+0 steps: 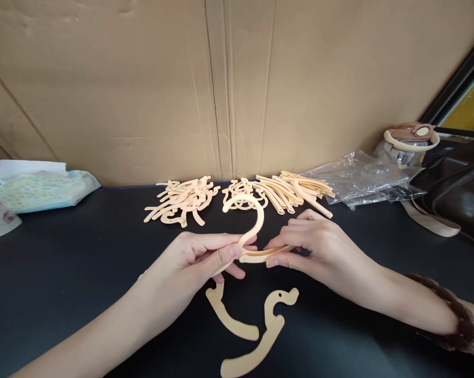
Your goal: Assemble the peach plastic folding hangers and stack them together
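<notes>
My left hand (199,257) pinches a beige hook-shaped plastic piece (254,218) at its lower end, the hook curling upward. My right hand (319,244) pinches a flat curved beige bar (260,256) whose left end meets the hook piece between my two hands. Both hands hover just above the black table (63,283). Two loose curved beige pieces (231,317) (266,333) lie on the table just below my hands.
Three piles of beige parts sit at the back: curved arms (181,202), hooks (242,197), straight bars (295,191). A crumpled clear bag (358,178), a bottle lid (412,137) and a dark bag (457,184) are at right. A tissue pack (40,186) lies at left. Cardboard wall (221,79) behind.
</notes>
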The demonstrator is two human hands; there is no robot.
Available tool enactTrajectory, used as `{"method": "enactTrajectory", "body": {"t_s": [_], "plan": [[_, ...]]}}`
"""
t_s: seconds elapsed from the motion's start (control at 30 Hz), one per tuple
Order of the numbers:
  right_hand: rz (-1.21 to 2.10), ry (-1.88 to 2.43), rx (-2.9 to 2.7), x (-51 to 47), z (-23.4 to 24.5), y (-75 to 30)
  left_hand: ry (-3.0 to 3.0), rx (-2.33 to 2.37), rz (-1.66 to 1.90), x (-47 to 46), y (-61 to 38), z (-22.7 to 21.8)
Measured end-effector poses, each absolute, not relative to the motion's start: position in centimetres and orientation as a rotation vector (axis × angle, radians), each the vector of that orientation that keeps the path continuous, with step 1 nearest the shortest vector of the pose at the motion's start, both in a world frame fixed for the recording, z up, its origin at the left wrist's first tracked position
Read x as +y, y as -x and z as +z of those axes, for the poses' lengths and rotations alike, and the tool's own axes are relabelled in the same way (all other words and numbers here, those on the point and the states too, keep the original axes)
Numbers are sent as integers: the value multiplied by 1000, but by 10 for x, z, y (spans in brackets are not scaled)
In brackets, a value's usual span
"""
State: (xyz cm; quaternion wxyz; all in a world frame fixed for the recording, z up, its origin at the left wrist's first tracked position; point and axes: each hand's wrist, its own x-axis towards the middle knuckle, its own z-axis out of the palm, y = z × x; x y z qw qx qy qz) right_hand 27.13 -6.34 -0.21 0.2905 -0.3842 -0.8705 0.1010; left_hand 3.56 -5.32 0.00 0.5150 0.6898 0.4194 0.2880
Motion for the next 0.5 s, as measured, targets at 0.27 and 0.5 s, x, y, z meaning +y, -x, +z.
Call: {"method": "enactTrajectory", "body": {"t_s": [0.27, 0.5], "plan": [[508, 1325, -2250, -60, -2, -267, -1830, 1202, 704, -64, -42, 3], [506, 1377, -2018, -47, -1, -277, -2667, 1224, 744, -47, -21, 0]]}}
